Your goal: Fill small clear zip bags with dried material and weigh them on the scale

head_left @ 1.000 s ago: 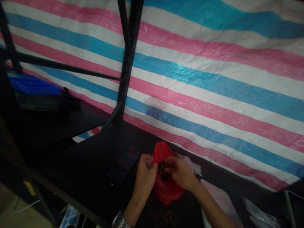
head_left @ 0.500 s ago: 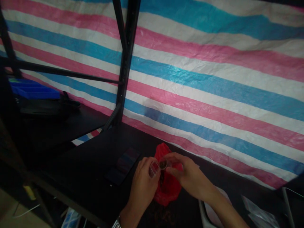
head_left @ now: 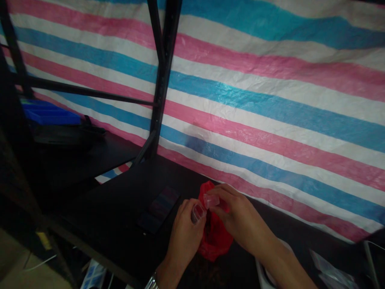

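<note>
My left hand (head_left: 185,230), with a metal watch band at the wrist, is closed around a small clear plastic box (head_left: 197,212) whose open rim faces up and right. Between thumb and fingers, my right hand (head_left: 239,214) pinches a second small clear plastic box (head_left: 212,200), tilted toward the first one. Both are held above an open red plastic bag (head_left: 219,241) on the black table. Dark brownish bits show inside the bag, and my hands cover part of it.
A dark phone-like slab (head_left: 159,208) lies left of my hands. A white-rimmed tray (head_left: 263,277) and clear plastic bags (head_left: 333,271) are at the right. Black shelf posts (head_left: 164,76) and a blue tray (head_left: 51,113) stand left, before a striped sheet (head_left: 255,120).
My right hand has tipped its small clear box over toward the left. Brown bits visible in it earlier no longer show there. My left hand keeps its box in nearly the same place.
</note>
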Demonstrator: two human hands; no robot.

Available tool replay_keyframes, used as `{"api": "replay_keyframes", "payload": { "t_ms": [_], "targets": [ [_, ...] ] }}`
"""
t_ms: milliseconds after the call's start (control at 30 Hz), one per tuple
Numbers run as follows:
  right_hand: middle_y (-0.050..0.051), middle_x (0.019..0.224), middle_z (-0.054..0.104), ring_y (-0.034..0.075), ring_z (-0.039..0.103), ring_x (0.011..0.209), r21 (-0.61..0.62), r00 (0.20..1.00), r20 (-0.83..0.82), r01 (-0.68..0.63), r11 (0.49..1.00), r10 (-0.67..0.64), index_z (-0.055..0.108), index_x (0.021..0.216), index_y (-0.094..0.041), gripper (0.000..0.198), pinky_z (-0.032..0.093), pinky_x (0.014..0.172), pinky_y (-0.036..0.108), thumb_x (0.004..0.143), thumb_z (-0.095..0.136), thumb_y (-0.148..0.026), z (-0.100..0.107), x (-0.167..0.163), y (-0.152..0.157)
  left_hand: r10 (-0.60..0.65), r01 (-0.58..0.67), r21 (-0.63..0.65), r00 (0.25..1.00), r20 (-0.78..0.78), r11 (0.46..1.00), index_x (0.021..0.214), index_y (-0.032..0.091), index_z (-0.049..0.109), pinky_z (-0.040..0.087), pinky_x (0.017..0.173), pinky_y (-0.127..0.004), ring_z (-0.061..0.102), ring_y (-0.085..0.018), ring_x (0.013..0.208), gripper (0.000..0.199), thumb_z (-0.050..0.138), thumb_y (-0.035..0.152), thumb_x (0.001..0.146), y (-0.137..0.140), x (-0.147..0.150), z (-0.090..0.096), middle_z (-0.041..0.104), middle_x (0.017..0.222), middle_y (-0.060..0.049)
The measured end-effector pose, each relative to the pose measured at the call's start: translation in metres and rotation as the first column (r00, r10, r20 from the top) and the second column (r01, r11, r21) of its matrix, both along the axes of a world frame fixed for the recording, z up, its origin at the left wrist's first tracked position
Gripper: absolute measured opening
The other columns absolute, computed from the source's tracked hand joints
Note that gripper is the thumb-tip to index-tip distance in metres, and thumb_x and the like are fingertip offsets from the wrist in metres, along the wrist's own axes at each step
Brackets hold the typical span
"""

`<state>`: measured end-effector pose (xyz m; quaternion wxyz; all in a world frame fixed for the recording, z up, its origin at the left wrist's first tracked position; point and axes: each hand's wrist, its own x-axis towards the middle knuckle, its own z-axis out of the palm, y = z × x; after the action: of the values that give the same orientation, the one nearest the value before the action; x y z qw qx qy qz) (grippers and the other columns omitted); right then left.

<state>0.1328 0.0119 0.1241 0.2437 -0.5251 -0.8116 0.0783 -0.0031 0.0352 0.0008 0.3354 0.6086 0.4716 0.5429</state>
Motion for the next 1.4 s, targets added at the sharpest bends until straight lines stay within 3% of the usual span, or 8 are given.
{"api": "replay_keyframes", "payload": {
  "t_ms": [100, 200, 367, 600, 767, 1067, 1233, 1400],
  "targets": [
    [0.007, 0.114, 0.076, 0.026, 0.072, 0.106, -0.088, 0.987, 0.107, 0.132, 0.987, -0.122, 0.078, 0.110, -0.024, 0.025, 0.052, 0.096, 0.039, 0.090, 0.071, -0.010, -0.009, 0.005, 0.001, 0.064, -0.066, -0.062, 0.997, -0.037, 0.996, 0.089, 0.025, 0.061, 0.043, 0.075, -0.032, 0.061, -0.022, 0.083, 0.007, 0.055, 0.023, 0.092, -0.004, -0.004, 0.001, 0.060, 0.090, -0.001],
    [0.008, 0.113, 0.078, 0.029, 0.072, 0.110, -0.198, 0.963, 0.252, 0.144, 0.970, -0.092, 0.079, 0.102, -0.023, 0.027, 0.051, 0.097, 0.040, 0.085, 0.069, -0.005, -0.024, 0.007, 0.001, 0.115, -0.129, -0.161, 0.989, -0.089, 0.979, 0.083, 0.026, 0.054, 0.035, 0.066, -0.030, 0.058, -0.021, 0.073, 0.008, 0.057, 0.020, 0.089, -0.010, -0.009, 0.000, 0.060, 0.082, 0.000],
    [0.017, 0.113, 0.078, 0.034, 0.071, 0.117, -0.195, 0.950, 0.292, 0.171, 0.966, -0.110, 0.077, 0.101, -0.016, 0.041, 0.048, 0.104, 0.046, 0.077, 0.055, 0.009, -0.041, 0.004, 0.006, 0.036, -0.057, -0.255, 0.996, -0.088, 0.965, 0.078, 0.026, 0.051, 0.026, 0.057, -0.028, 0.052, -0.017, 0.057, 0.019, 0.058, 0.009, 0.081, -0.017, -0.012, -0.004, 0.055, 0.064, 0.006],
    [0.003, 0.100, 0.084, 0.021, 0.080, 0.096, -0.323, 0.996, -0.037, 0.070, 0.944, -0.087, 0.078, 0.100, -0.023, 0.044, 0.057, 0.083, 0.027, 0.073, 0.060, 0.006, -0.067, 0.006, 0.014, -0.017, 0.029, -0.243, 0.999, 0.051, 0.970, 0.083, 0.026, 0.050, 0.043, 0.063, -0.026, 0.061, -0.018, 0.069, 0.018, 0.050, 0.008, 0.080, -0.008, -0.014, -0.006, 0.054, 0.073, 0.005],
    [0.005, 0.106, 0.083, 0.022, 0.078, 0.103, -0.316, 0.960, -0.244, 0.056, 0.947, -0.139, 0.076, 0.103, -0.021, 0.034, 0.057, 0.096, 0.035, 0.079, 0.060, -0.003, -0.080, 0.021, 0.018, -0.034, 0.051, -0.180, 0.995, 0.097, 0.982, 0.087, 0.027, 0.048, 0.047, 0.065, -0.027, 0.060, -0.017, 0.070, 0.007, 0.052, 0.021, 0.087, -0.007, -0.016, -0.010, 0.052, 0.076, 0.006],
    [0.004, 0.109, 0.081, 0.023, 0.074, 0.104, -0.279, 0.899, -0.421, -0.002, 0.960, -0.120, 0.076, 0.107, -0.023, 0.030, 0.054, 0.098, 0.038, 0.082, 0.066, -0.010, -0.042, 0.019, 0.004, 0.005, -0.011, -0.075, 0.997, -0.078, 0.997, 0.085, 0.026, 0.062, 0.041, 0.080, -0.037, 0.058, -0.024, 0.086, 0.010, 0.056, 0.030, 0.091, -0.010, -0.020, -0.005, 0.059, 0.091, -0.002],
    [0.003, 0.114, 0.080, 0.023, 0.070, 0.109, -0.060, 0.992, -0.127, 0.017, 0.998, -0.025, 0.079, 0.112, -0.026, 0.039, 0.049, 0.103, 0.038, 0.086, 0.065, -0.001, -0.025, -0.009, -0.007, -0.026, 0.021, -0.077, 0.997, -0.071, 0.997, 0.092, 0.026, 0.064, 0.043, 0.083, -0.038, 0.060, -0.025, 0.091, 0.011, 0.057, 0.034, 0.094, -0.011, -0.015, -0.007, 0.062, 0.095, -0.003],
    [0.003, 0.116, 0.079, 0.023, 0.069, 0.111, 0.041, 0.999, 0.032, -0.008, 0.999, 0.007, 0.079, 0.114, -0.026, 0.037, 0.048, 0.102, 0.039, 0.090, 0.066, -0.001, -0.024, -0.011, -0.008, -0.033, 0.028, -0.082, 0.998, -0.060, 0.996, 0.093, 0.025, 0.064, 0.044, 0.080, -0.038, 0.060, -0.024, 0.090, 0.013, 0.058, 0.037, 0.095, -0.009, -0.015, -0.010, 0.061, 0.095, -0.002]
  ]
}}
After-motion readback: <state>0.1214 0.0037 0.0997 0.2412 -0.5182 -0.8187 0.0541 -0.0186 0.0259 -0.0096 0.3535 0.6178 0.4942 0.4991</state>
